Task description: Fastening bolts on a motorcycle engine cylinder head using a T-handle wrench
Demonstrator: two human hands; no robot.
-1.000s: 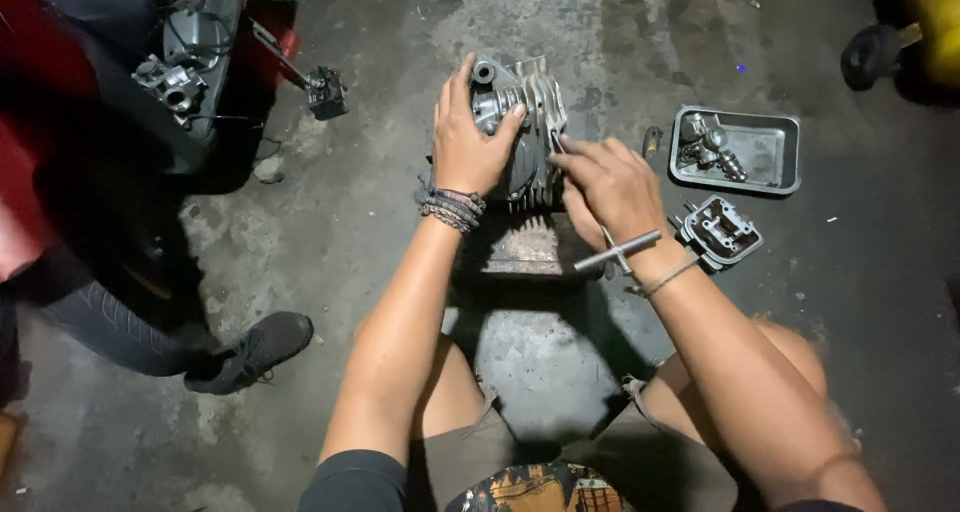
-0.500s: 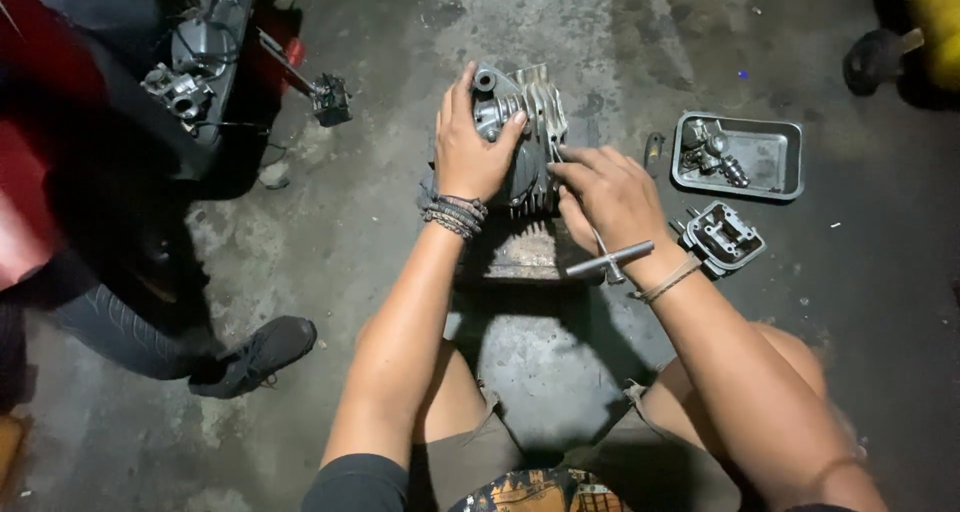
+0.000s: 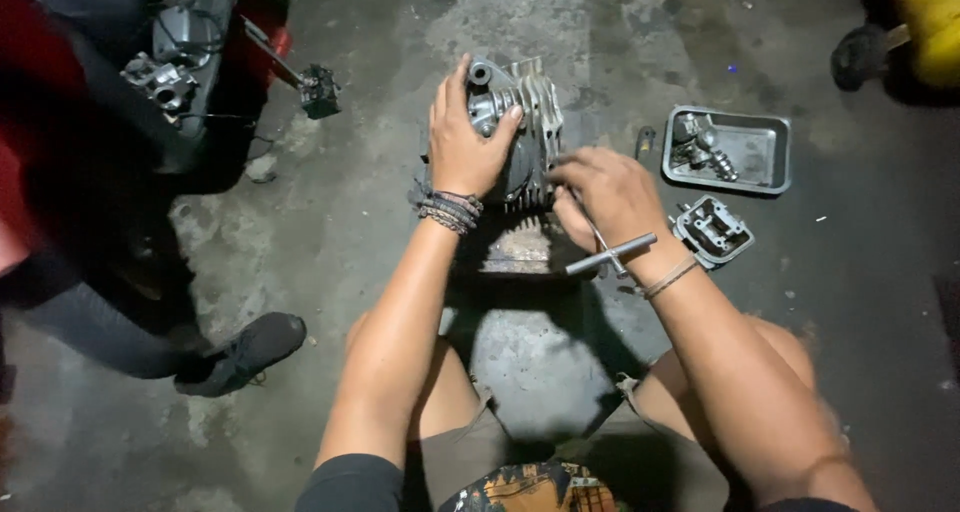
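Observation:
A grey finned engine cylinder head (image 3: 528, 122) stands on a block on the concrete floor in front of me. My left hand (image 3: 465, 142) grips its left side, thumb over the top. My right hand (image 3: 605, 197) is closed around the shaft of a metal T-handle wrench (image 3: 610, 255), whose tip goes against the right side of the engine part; the crossbar sticks out below my wrist.
A metal tray (image 3: 765, 157) with small engine parts lies to the right, and a grey engine cover (image 3: 712, 230) sits beside my right wrist. A motorcycle (image 3: 190, 42) stands at upper left. Another person's leg and dark shoe (image 3: 245, 350) are at left.
My right hand has shifted slightly on the wrench and the crossbar has turned a little. My left hand keeps its hold on the engine part.

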